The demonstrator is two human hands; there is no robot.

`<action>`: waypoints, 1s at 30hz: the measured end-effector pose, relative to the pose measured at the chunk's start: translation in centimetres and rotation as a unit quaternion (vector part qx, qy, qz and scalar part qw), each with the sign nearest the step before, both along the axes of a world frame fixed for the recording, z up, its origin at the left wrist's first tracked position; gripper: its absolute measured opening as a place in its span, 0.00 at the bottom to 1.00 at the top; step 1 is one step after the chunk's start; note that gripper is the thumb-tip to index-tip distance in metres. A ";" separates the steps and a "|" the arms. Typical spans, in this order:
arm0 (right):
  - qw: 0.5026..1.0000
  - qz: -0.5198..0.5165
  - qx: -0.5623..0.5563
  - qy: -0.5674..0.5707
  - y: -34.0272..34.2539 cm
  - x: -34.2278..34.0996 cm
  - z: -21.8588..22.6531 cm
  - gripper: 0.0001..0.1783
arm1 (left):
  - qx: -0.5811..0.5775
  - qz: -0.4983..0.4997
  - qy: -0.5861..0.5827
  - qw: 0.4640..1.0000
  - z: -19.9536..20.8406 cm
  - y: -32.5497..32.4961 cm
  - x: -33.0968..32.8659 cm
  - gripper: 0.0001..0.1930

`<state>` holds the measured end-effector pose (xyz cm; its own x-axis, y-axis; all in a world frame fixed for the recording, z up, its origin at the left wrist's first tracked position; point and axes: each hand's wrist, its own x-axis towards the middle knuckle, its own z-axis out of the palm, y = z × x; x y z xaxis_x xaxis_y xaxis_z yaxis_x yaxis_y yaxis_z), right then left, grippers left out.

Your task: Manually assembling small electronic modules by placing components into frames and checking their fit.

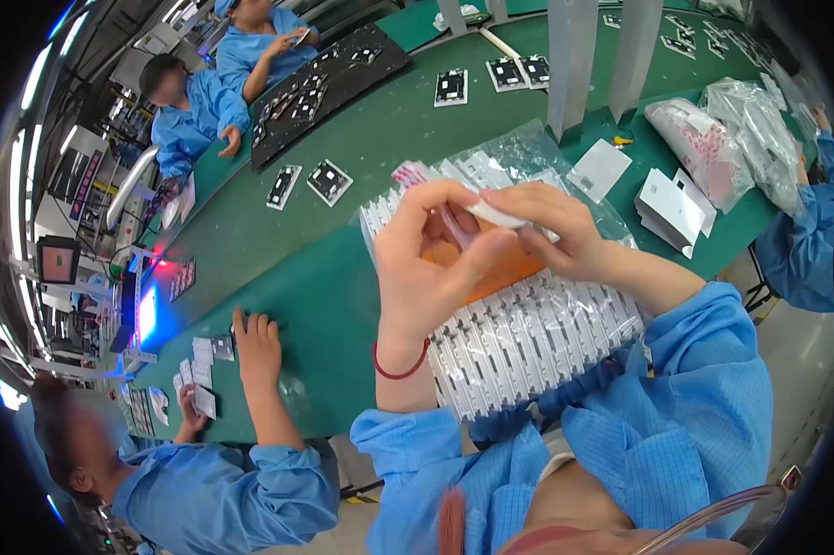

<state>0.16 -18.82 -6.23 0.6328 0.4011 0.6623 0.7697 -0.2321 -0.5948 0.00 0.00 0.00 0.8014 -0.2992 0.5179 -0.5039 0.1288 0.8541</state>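
One long green workbench point(278, 231), co-workers alongside

Long green workbench point(343, 305), pale floor point(796, 370), perhaps tiled

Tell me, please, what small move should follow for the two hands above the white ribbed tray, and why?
Probably keep peeling: the right hand pinches a thin white strip against the orange piece that the left hand grips, above the white ribbed tray, and the strip looks only partly lifted.

Two hands point(426, 268), one white strip point(509, 218)
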 end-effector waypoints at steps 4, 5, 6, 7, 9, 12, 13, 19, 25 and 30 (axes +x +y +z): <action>0.998 -0.006 -0.011 -0.067 0.1 0.1 1.2 0.27 | 0.120 -0.033 0.008 0.992 0.7 0.2 0.2 0.11; 0.997 -0.005 -0.003 -0.077 -0.2 0.4 1.2 0.27 | 0.136 -0.084 0.079 0.984 1.3 0.2 0.0 0.11; 0.999 0.009 -0.001 -0.052 -0.8 0.5 0.5 0.30 | 0.142 -0.127 0.123 0.974 1.1 -0.1 0.3 0.10; 0.998 0.058 0.029 0.004 -0.7 0.5 0.1 0.32 | 0.128 -0.158 0.151 0.967 1.0 0.0 0.2 0.10; 0.987 0.117 0.051 0.102 -0.8 0.1 -1.0 0.40 | 0.086 -0.220 0.213 0.948 1.0 0.2 -0.1 0.08; 0.957 0.131 0.098 0.240 -0.7 -0.5 -1.5 0.45 | 0.088 -0.218 0.247 0.940 0.9 0.2 0.1 0.07; 0.959 0.121 0.107 0.233 -0.4 -0.4 -1.7 0.48 | 0.091 -0.211 0.245 0.942 0.8 0.2 0.1 0.07; 0.936 0.164 0.172 0.258 -0.2 -0.5 -1.6 0.49 | 0.058 -0.228 0.230 0.944 0.0 -0.7 0.7 0.05; 0.943 0.116 0.182 0.254 0.1 -0.3 -1.4 0.45 | 0.047 -0.226 0.206 0.951 -0.3 -0.9 1.7 0.06; 0.961 0.079 0.154 0.217 0.0 0.4 -1.4 0.39 | 0.025 -0.240 0.217 0.946 -1.1 -0.8 1.9 0.07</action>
